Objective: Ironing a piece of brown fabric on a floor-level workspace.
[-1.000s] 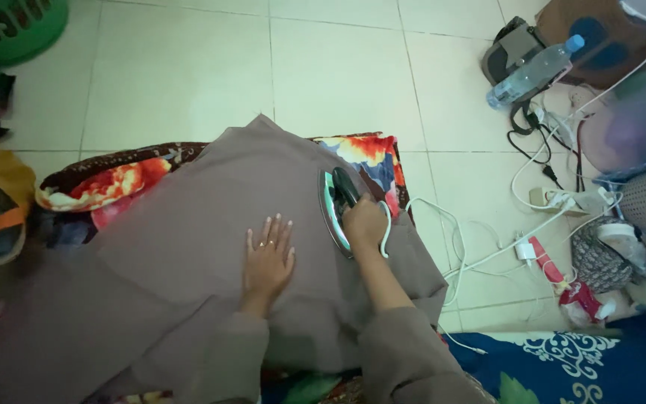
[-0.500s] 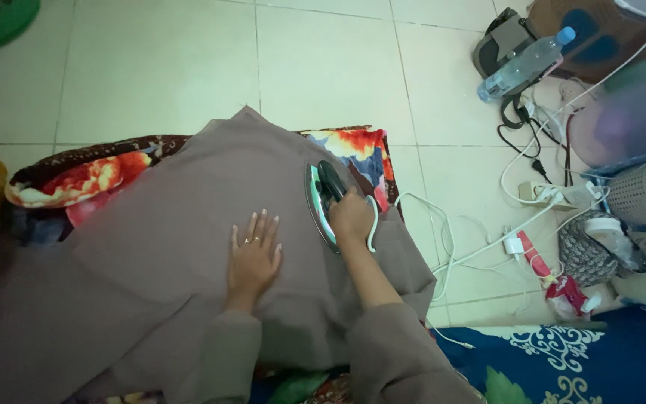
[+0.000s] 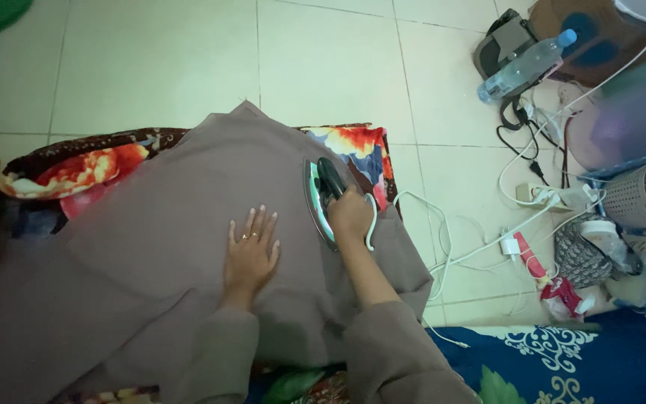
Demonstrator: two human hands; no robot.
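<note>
A large grey-brown cloth (image 3: 166, 232) lies spread over a folded, brightly patterned blanket (image 3: 84, 168) on the tiled floor. My left hand (image 3: 251, 253) rests flat on the cloth, fingers apart, a ring on one finger. My right hand (image 3: 351, 215) grips the dark handle of a green and white electric iron (image 3: 321, 196). The iron stands on the cloth's right part, nose pointing away from me, just right of my left hand. Its white cord (image 3: 443, 232) trails off to the right.
At the right lie a power strip (image 3: 540, 196) with tangled cables, a plastic water bottle (image 3: 523, 67), a dark bag (image 3: 506, 39), a woven basket (image 3: 641, 193) and small clutter. A blue patterned mat (image 3: 562, 359) lies at bottom right. Pale floor tiles (image 3: 158, 67) extend beyond the cloth.
The view has shifted slightly, so everything sits a little further left and up. My right hand and the iron keep nearly the same spot on the cloth; my left hand stays flat.
</note>
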